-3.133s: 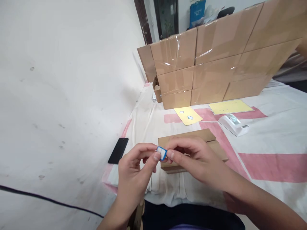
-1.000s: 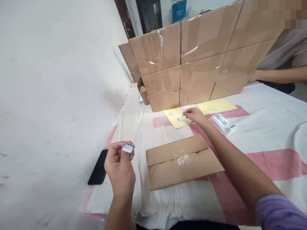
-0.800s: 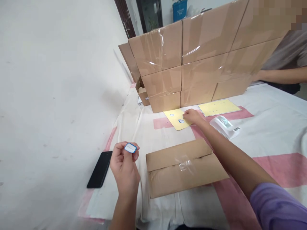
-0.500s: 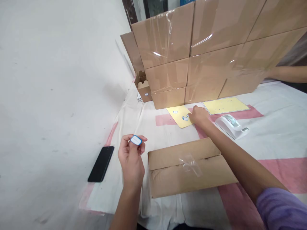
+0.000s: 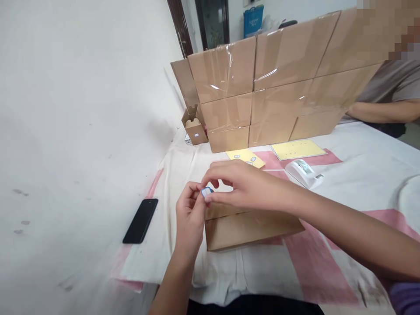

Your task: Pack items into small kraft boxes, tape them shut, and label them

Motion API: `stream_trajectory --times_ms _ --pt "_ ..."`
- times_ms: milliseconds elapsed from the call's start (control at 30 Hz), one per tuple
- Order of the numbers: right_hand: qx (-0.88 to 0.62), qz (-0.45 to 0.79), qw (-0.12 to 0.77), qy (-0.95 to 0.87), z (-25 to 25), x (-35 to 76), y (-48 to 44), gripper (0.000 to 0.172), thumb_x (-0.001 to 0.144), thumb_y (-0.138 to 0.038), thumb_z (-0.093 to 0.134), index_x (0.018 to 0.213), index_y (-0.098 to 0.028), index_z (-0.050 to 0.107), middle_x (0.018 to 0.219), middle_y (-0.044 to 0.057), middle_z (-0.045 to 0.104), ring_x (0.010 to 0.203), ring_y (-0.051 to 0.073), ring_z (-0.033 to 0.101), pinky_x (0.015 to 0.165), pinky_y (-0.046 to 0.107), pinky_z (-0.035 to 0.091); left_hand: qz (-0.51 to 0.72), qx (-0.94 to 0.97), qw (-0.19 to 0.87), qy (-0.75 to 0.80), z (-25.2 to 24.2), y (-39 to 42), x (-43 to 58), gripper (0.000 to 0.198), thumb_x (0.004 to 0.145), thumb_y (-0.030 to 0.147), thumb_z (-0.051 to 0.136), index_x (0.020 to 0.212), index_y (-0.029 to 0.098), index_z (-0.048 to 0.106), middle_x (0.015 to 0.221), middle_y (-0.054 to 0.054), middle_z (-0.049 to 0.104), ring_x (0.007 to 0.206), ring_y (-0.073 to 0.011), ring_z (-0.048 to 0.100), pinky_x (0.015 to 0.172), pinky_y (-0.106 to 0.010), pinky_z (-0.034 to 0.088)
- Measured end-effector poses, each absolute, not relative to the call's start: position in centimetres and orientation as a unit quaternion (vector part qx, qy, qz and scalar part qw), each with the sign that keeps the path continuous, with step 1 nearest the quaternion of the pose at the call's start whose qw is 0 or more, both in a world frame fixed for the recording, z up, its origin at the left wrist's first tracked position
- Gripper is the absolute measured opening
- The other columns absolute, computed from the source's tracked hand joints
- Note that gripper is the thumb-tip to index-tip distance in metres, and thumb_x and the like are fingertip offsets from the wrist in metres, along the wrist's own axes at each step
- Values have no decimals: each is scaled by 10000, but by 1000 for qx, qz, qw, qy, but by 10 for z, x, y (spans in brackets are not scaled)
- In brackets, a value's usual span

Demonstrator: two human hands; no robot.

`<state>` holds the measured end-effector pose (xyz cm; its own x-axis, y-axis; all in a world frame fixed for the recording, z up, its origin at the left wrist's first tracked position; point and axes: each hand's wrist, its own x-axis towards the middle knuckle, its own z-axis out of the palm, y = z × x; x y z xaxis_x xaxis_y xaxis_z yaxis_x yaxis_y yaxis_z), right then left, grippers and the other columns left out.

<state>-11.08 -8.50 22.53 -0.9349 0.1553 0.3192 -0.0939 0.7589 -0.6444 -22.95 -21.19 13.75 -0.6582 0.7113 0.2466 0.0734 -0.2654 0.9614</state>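
Head view: the left hand (image 5: 190,214) pinches a blue-edged label (image 5: 206,192) near the left end of a cardboard box (image 5: 251,228). The right hand (image 5: 244,183) touches the label too; whether it grips cannot be told.

Small white label (image 5: 206,192), blue border, tilted, partly covered, held up in the air between both hands (image 5: 191,218) (image 5: 244,186)
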Motion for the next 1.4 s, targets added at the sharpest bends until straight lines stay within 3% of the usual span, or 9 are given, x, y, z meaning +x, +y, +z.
stream_trajectory --times_ms 67,167,267,367,433,567,700,967,1400 --pt "-23 334 213 -918 220 -103 -95 87 950 -239 639 905 -193 697 872 14 646 782 144 545 672 269 365 706 358 225 567 137 -216 -223 207 909 386 668 849 211 576 668 53 509 595 -87 439 580 -223 360" --pt "-46 337 288 -895 208 -78 -96 172 970 -206 586 800 -183 599 804 5 578 717 133 501 655 271 367 657 404 199 605 139 -224 -214 211 969 388 572 848 214 573 791 4 636 750 -130 589 704 -264 454" --pt "-107 360 343 -861 187 -36 -83 203 989 -254 562 795 -194 552 782 7 528 692 140 470 625 280 357 513 526 95 672 140 -234 -204 174 969 383 555 1019 228 616 1053 -46 708 1022 -197 647 902 -357 489" --pt "-175 432 360 -808 156 7 -60 233 989 -346 584 806 -201 563 784 9 504 695 147 456 619 285 349 283 685 11 671 135 -242 -192 658 870 551 669 1419 248 471 1495 -91 549 1369 -305 502 1128 -514 394" --pt "-210 517 348 -753 131 27 -43 263 970 -403 615 808 -203 560 763 -7 458 640 131 405 591 280 319 160 735 -28 658 126 -243 -187 866 838 610 685 1545 259 330 1625 -65 396 1482 -339 374 1191 -573 324" --pt "-190 663 343 -638 82 41 -22 301 919 -430 678 790 -196 539 771 -19 432 581 100 336 571 279 253 50 749 -89 655 114 -238 -197 794 923 478 629 1591 293 242 1655 8 318 1522 -286 328 1212 -525 332" --pt "-138 736 321 -580 52 34 -27 293 907 -409 687 792 -189 532 777 -24 459 567 85 320 569 274 232 8 788 -97 607 116 -236 -234 855 932 511 607 1615 242 169 1642 -48 349 1527 -278 322 1231 -496 322" --pt "-92 745 209 -627 38 19 -45 260 841 -363 756 801 -178 577 816 0 631 764 141 582 719 277 412 34 818 -86 567 121 -247 -274 897 867 413 728 1598 201 253 1596 -148 422 1505 -305 364 1246 -517 306" --pt "-109 774 162 -603 22 9 -55 281 756 -363 829 774 -154 643 756 3 684 694 114 605 648 250 431 32 819 -105 563 120 -245 -259 882 850 388 754 1584 192 305 1560 -144 476 1486 -310 397 1251 -520 306"
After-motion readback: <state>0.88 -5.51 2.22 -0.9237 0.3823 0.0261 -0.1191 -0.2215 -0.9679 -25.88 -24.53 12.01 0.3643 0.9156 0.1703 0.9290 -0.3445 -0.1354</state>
